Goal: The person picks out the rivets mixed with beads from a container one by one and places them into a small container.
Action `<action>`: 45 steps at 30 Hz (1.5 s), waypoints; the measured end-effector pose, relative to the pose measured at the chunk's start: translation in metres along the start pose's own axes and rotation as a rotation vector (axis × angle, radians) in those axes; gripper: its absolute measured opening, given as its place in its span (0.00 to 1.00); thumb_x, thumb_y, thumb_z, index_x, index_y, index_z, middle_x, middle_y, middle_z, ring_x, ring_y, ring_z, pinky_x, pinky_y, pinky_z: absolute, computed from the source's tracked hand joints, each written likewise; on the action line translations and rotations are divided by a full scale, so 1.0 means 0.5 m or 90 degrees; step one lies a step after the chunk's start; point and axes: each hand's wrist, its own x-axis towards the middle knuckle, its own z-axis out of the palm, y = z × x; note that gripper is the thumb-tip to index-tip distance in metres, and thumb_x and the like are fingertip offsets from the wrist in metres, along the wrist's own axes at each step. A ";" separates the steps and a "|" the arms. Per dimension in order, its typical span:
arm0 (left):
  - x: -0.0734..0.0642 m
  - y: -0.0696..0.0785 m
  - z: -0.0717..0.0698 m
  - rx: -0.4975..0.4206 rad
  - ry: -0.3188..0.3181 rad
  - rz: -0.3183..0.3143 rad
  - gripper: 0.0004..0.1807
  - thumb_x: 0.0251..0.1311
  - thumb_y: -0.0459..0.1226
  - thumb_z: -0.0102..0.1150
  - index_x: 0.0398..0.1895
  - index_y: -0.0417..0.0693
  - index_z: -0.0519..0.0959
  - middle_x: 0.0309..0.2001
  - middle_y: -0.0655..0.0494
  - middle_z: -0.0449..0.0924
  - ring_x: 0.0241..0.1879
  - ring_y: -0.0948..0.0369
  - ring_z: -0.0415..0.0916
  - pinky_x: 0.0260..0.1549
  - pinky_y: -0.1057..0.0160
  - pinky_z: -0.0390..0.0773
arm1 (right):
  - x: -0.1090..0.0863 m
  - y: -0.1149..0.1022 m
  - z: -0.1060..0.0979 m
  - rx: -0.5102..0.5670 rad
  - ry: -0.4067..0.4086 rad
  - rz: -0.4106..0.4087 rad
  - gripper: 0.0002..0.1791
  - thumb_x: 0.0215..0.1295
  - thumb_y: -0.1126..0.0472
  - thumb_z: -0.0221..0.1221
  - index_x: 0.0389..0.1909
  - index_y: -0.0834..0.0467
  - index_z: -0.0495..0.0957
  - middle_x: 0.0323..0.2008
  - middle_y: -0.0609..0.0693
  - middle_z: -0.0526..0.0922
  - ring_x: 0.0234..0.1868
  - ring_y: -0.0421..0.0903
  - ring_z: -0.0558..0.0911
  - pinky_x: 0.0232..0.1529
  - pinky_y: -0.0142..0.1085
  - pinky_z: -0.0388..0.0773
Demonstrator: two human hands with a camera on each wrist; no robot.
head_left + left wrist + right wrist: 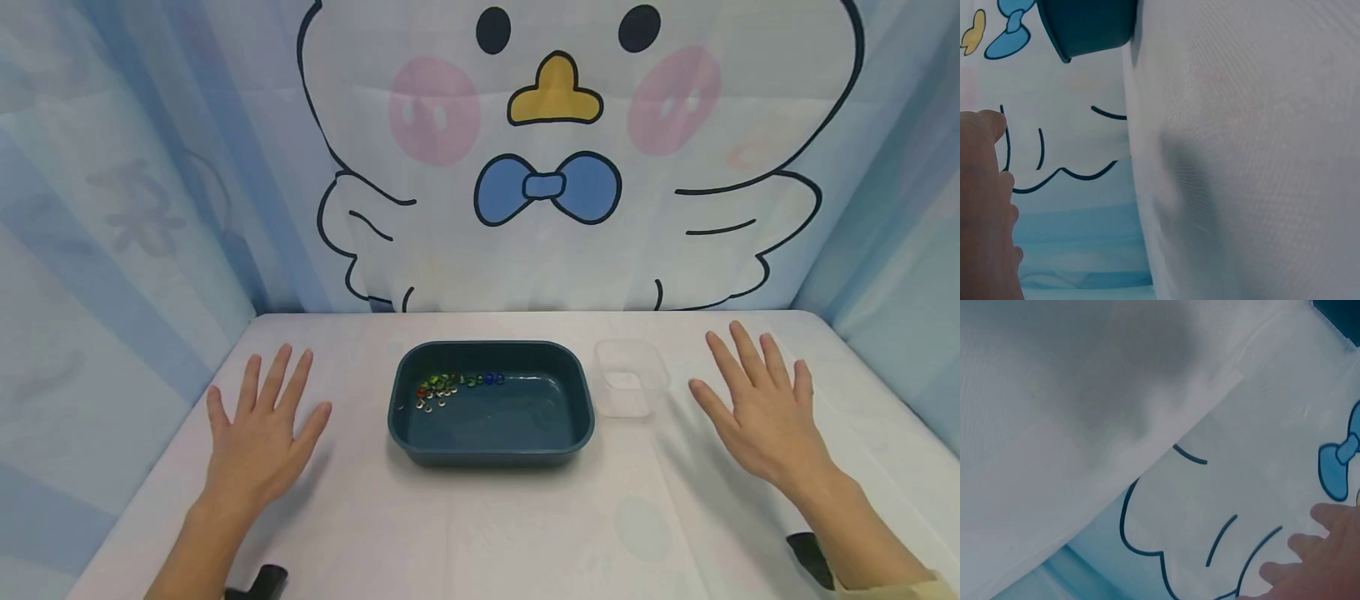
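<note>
A dark teal rectangular tray point(491, 458) stands in the middle of the table in the head view. Several small glass beads point(442, 385) in green, blue, amber and clear lie inside it, mostly toward its left side. Just right of the tray is a clear plastic container point(632, 379). To the left, my left hand point(258, 442) hovers over the table with fingers spread, holding nothing. My right hand point(768, 408), also spread and holding nothing, is beyond the clear container on the right. Each wrist view catches part of its own hand and a corner of the tray point(1088, 25).
A white cloth covers the table point(540, 533). Behind it hangs a curtain point(555, 267) printed with a cartoon bird and a blue bow tie. Blue patterned fabric point(112, 250) closes off both sides. Black wrist devices point(266, 581) show near both forearms.
</note>
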 end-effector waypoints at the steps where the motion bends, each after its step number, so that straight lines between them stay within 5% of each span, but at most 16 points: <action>1: 0.000 0.000 0.000 -0.002 0.000 0.000 0.41 0.75 0.58 0.39 0.83 0.56 0.41 0.81 0.47 0.37 0.78 0.45 0.25 0.64 0.26 0.26 | 0.000 0.001 0.000 0.000 -0.001 0.001 0.40 0.78 0.42 0.44 0.81 0.57 0.46 0.80 0.61 0.40 0.78 0.64 0.34 0.68 0.68 0.24; 25: -0.004 -0.006 0.003 -0.025 0.000 -0.010 0.39 0.75 0.57 0.39 0.82 0.54 0.46 0.80 0.43 0.43 0.78 0.42 0.32 0.64 0.25 0.30 | -0.004 0.011 0.008 0.043 0.012 -0.005 0.39 0.78 0.45 0.48 0.80 0.60 0.50 0.79 0.64 0.44 0.77 0.67 0.41 0.69 0.68 0.27; 45: 0.014 0.023 0.007 -0.130 0.051 0.001 0.35 0.76 0.51 0.43 0.79 0.44 0.56 0.75 0.35 0.54 0.72 0.34 0.51 0.64 0.26 0.47 | 0.018 -0.009 0.002 0.107 0.057 -0.005 0.38 0.75 0.49 0.54 0.78 0.62 0.54 0.75 0.68 0.53 0.71 0.74 0.56 0.68 0.68 0.49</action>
